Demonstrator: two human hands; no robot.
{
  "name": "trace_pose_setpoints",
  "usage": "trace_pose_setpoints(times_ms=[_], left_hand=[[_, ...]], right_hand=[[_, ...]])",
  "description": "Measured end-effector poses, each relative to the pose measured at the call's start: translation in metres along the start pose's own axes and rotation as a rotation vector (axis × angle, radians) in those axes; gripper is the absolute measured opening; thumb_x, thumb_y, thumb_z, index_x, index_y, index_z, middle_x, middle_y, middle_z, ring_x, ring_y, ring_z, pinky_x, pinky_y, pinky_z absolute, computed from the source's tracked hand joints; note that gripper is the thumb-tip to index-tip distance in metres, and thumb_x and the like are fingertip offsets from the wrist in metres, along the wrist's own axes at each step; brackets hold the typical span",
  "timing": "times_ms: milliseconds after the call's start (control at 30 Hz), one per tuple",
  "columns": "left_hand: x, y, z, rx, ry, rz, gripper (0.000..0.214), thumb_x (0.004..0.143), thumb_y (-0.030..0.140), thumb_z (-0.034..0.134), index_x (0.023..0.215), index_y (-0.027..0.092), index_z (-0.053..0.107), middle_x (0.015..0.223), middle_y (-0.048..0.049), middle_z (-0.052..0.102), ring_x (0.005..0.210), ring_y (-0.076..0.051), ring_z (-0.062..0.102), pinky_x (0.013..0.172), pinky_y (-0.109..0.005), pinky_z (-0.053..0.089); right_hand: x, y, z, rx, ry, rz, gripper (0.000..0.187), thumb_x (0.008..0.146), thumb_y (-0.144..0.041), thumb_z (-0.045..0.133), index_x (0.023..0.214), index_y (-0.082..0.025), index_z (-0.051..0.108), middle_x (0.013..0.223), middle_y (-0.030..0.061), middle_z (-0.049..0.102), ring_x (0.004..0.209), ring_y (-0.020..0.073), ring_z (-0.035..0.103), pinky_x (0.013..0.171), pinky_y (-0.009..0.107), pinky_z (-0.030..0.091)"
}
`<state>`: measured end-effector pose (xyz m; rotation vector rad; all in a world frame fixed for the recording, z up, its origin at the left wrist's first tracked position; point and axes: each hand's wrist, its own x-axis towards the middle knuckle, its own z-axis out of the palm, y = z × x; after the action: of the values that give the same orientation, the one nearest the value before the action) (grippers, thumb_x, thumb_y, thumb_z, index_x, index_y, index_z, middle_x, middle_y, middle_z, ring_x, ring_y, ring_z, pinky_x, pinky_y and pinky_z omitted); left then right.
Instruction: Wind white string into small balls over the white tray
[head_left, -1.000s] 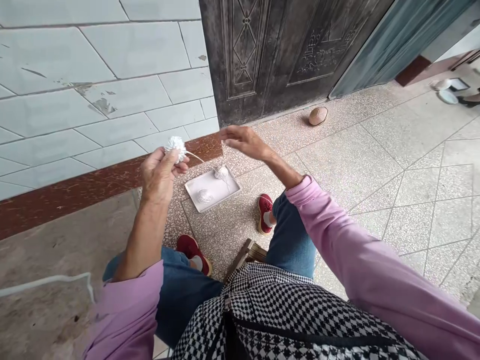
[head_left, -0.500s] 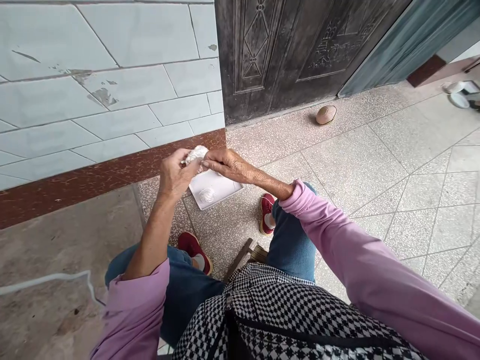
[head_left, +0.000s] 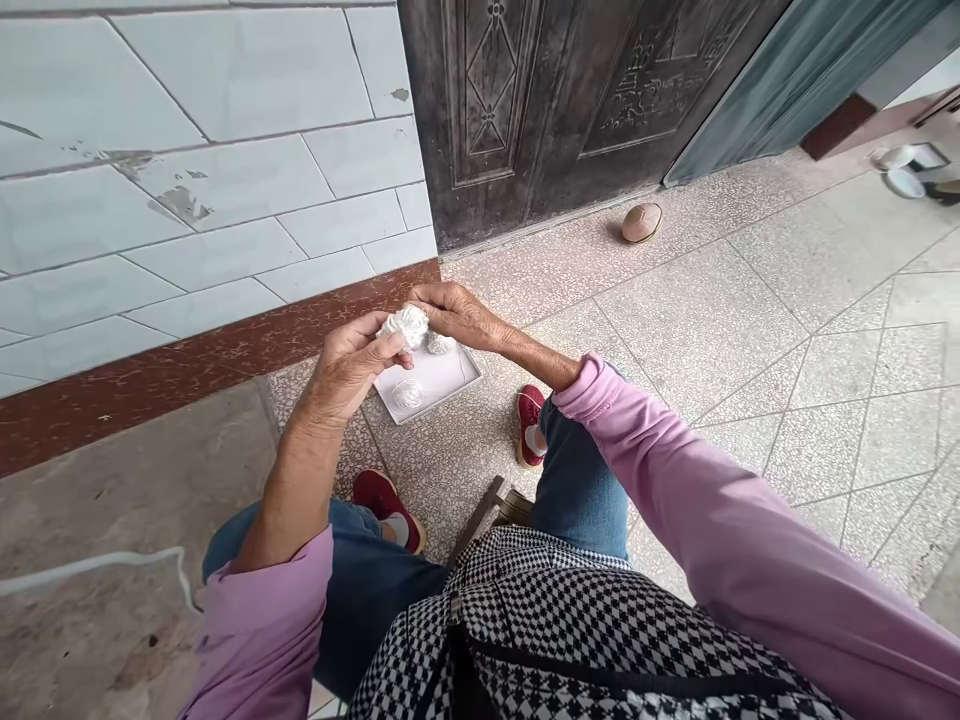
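Observation:
A ruffled white piece of yarn work (head_left: 406, 326) is held up between my two hands. My left hand (head_left: 351, 362) is closed round its left side, with the thumb across the front. At its right edge, my right hand (head_left: 457, 315) has its fingers pressed together; what lies between them is hidden. Below the hands, a shallow white tray (head_left: 450, 380) rests on the floor. Inside it are a ball of white yarn (head_left: 408, 394) at the near left and another white yarn ball (head_left: 439, 343), partly covered by my right hand.
A tiled wall (head_left: 225, 200) and a dark carved door (head_left: 525, 120) stand ahead. On the speckled floor (head_left: 675, 310) near the door lies a round pinkish object (head_left: 641, 223). My red shoes (head_left: 386, 508) flank the tray. A pale cord (head_left: 90, 568) shows at the left.
The white yarn piece has turned to show more of its ruffled face. My right hand has moved up and slightly back, uncovering the second yarn ball. The view has shifted slightly.

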<state>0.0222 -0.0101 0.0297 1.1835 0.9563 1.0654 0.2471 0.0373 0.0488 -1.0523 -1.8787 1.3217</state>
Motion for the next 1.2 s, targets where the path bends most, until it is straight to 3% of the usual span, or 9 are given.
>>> trace_pose_setpoints(times_ms=[133, 233, 333, 400, 533, 800, 1000, 1100, 1200], left_hand=[[0.008, -0.007, -0.005, -0.018, 0.156, 0.064, 0.057, 0.073, 0.059, 0.113, 0.104, 0.026, 0.079, 0.103, -0.0092, 0.081, 0.079, -0.022, 0.073, 0.071, -0.037, 0.071], [0.015, -0.013, -0.013, 0.060, 0.283, 0.097, 0.054, 0.075, 0.059, 0.107, 0.107, 0.026, 0.078, 0.101, -0.0063, 0.083, 0.079, -0.020, 0.074, 0.074, -0.034, 0.070], [0.017, -0.019, -0.019, 0.212, 0.376, 0.106, 0.051, 0.071, 0.054, 0.102, 0.106, 0.025, 0.079, 0.100, -0.0056, 0.085, 0.080, -0.021, 0.075, 0.074, -0.035, 0.068], [0.015, -0.022, -0.020, 0.327, 0.357, 0.098, 0.049, 0.069, 0.051, 0.101, 0.105, 0.025, 0.079, 0.098, -0.0054, 0.085, 0.082, -0.022, 0.075, 0.074, -0.035, 0.065], [0.007, -0.021, -0.014, 0.495, 0.197, 0.076, 0.043, 0.075, 0.050, 0.100, 0.106, 0.026, 0.083, 0.095, -0.0047, 0.085, 0.084, -0.026, 0.076, 0.074, -0.036, 0.059], [0.003, -0.003, 0.002, 0.300, -0.081, -0.001, 0.051, 0.079, 0.055, 0.108, 0.116, 0.024, 0.091, 0.103, -0.0082, 0.092, 0.083, -0.029, 0.085, 0.073, -0.037, 0.071], [0.005, -0.007, 0.000, 0.069, 0.032, 0.001, 0.064, 0.077, 0.059, 0.114, 0.118, 0.022, 0.082, 0.103, -0.0095, 0.089, 0.080, -0.026, 0.086, 0.071, -0.037, 0.074], [0.005, -0.011, -0.004, 0.004, 0.103, 0.011, 0.068, 0.075, 0.060, 0.116, 0.116, 0.023, 0.077, 0.104, -0.0082, 0.087, 0.077, -0.023, 0.083, 0.073, -0.036, 0.073], [0.004, -0.011, -0.009, -0.010, 0.132, -0.010, 0.068, 0.075, 0.061, 0.114, 0.116, 0.024, 0.074, 0.104, -0.0077, 0.086, 0.077, -0.022, 0.082, 0.074, -0.037, 0.072]], right_hand=[[-0.006, 0.002, 0.007, -0.097, -0.012, -0.024, 0.047, 0.129, -0.032, 0.078, 0.086, -0.024, 0.061, 0.084, -0.0012, 0.064, 0.092, 0.0215, 0.057, 0.089, 0.033, 0.043], [-0.014, 0.001, 0.015, -0.176, -0.111, -0.014, 0.039, 0.126, -0.018, 0.075, 0.089, -0.024, 0.066, 0.086, 0.0004, 0.068, 0.088, 0.0224, 0.059, 0.089, 0.035, 0.044], [-0.021, -0.003, 0.019, -0.148, -0.218, -0.012, 0.035, 0.123, -0.022, 0.081, 0.089, -0.024, 0.071, 0.085, 0.0003, 0.071, 0.087, 0.0233, 0.060, 0.086, 0.036, 0.047], [-0.021, -0.006, 0.015, -0.093, -0.199, -0.030, 0.036, 0.124, -0.032, 0.085, 0.091, -0.024, 0.074, 0.087, 0.0004, 0.072, 0.089, 0.0234, 0.061, 0.085, 0.035, 0.049], [-0.015, -0.011, -0.003, -0.036, -0.053, -0.039, 0.050, 0.124, -0.054, 0.090, 0.090, -0.024, 0.070, 0.084, 0.0002, 0.065, 0.093, 0.0235, 0.060, 0.083, 0.034, 0.046], [-0.002, -0.004, -0.021, -0.054, 0.028, 0.038, 0.057, 0.121, -0.054, 0.092, 0.082, -0.025, 0.063, 0.078, -0.0019, 0.057, 0.090, 0.0204, 0.051, 0.080, 0.035, 0.039], [0.013, 0.025, -0.009, 0.075, -0.057, 0.092, 0.064, 0.120, -0.071, 0.092, 0.087, -0.025, 0.064, 0.072, -0.0045, 0.059, 0.077, 0.0166, 0.052, 0.071, 0.034, 0.041], [0.015, 0.034, 0.003, 0.089, -0.102, 0.092, 0.055, 0.127, -0.057, 0.086, 0.091, -0.023, 0.063, 0.073, -0.0049, 0.064, 0.069, 0.0145, 0.054, 0.066, 0.031, 0.044], [0.013, 0.034, 0.012, -0.006, -0.144, 0.069, 0.044, 0.132, -0.030, 0.074, 0.091, -0.023, 0.061, 0.071, -0.0060, 0.063, 0.065, 0.0142, 0.053, 0.066, 0.028, 0.045]])
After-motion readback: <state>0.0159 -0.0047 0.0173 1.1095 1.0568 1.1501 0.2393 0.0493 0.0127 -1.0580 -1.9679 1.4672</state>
